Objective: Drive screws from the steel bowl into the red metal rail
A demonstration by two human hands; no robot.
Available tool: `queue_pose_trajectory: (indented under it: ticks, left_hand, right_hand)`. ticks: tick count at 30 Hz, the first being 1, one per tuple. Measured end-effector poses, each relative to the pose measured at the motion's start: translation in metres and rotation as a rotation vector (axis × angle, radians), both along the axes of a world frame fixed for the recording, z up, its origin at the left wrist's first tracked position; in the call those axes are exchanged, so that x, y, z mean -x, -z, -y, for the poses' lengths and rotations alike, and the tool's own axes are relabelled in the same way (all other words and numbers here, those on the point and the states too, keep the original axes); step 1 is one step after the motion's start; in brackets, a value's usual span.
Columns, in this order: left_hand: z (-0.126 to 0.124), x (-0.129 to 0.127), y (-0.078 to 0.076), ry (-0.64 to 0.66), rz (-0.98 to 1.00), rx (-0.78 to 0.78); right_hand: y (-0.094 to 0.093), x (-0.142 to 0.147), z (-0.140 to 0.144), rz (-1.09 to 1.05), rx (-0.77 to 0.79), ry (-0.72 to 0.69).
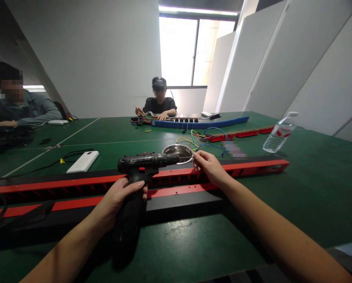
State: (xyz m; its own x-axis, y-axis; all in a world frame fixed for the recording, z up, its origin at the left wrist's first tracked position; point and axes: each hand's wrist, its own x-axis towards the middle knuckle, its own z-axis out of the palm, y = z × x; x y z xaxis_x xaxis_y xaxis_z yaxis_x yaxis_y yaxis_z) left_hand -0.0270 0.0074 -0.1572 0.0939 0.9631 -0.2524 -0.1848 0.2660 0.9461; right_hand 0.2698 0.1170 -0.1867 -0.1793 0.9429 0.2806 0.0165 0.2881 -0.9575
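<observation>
My left hand (122,200) is wrapped round the handle of a black cordless drill (143,162), which points right. A thin bit (186,157) reaches out of its chuck. At the bit's tip, my right hand (208,165) is pinched closed; anything small between the fingertips is hidden. Just behind the bit stands a steel bowl (166,148) with small dark pieces in it, likely screws. Below the drill lies a long red and black housing (190,189), running left to right, with small holes along its red face.
A white power bank (83,161) lies at left, a tilted water bottle (279,133) at right. Behind are coloured wires (190,140), a red strip (243,134) and a blue strip (193,124). One person (159,104) works across the green table; another (25,104) sits left.
</observation>
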Motion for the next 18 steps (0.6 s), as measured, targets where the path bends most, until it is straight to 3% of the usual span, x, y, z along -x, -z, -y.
queue_pose_trajectory:
  ticks: [18]
  left_hand:
    - [-0.0021, 0.0003, 0.0023, 0.004, -0.015, -0.003]
  right_hand:
    - [0.0013, 0.0011, -0.0008, -0.003, 0.005, 0.001]
